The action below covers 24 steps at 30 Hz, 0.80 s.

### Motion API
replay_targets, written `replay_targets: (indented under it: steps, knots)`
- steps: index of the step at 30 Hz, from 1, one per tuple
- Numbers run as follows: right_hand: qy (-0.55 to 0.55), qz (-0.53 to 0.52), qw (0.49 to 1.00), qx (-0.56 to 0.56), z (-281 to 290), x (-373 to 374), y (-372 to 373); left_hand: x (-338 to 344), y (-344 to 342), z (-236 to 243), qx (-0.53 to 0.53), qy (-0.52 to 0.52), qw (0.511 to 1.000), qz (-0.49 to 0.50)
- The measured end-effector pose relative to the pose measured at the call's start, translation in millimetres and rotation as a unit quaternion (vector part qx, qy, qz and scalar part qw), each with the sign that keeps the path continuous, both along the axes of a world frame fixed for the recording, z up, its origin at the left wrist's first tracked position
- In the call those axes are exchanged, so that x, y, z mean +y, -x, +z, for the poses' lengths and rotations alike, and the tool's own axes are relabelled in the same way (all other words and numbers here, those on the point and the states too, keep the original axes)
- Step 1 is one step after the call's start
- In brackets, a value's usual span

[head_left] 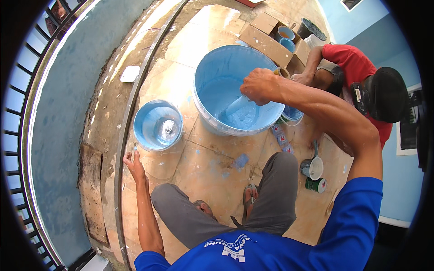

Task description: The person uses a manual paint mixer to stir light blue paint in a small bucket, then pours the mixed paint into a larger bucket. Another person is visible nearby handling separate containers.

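A large blue-smeared bucket [212, 67] stands in front of me with light blue paint [230, 118] in its bottom. My right hand [261, 86] is closed over its right side, gripping a paint-coated stirring stick [236, 105] whose lower end dips into the paint. To the left, a smaller bucket [143, 122] has blue-stained walls and a shiny wet spot inside. Just below that bucket, my left hand [135, 167] hovers with its fingers apart and nothing visible in it.
At the right crouches a person in a red shirt [350, 58], beside a cardboard box [264, 45] with small paint pots. A handled dipper [315, 167] and a green can [315, 184] sit near my right knee. A blue wall [63, 135] runs along the left.
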State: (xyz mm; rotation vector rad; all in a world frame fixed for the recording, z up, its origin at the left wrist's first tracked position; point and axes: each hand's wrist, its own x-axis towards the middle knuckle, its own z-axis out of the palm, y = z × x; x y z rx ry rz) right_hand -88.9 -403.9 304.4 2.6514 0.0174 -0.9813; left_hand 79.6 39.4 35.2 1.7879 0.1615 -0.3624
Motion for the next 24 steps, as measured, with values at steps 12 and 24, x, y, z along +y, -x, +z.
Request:
replay_targets:
  steps: [12, 24]
  knots:
    - [0.062, 0.009, 0.997, 0.039, -21.8, -9.8, 48.1, -136.9, 99.9, 154.3, -0.424, 0.005, 0.876, -0.228]
    - [-0.031, -0.034, 0.999, -0.026, 31.1, 17.2, 18.4, -286.1, 145.8, 164.3, -0.424, -0.069, 0.797, -0.424]
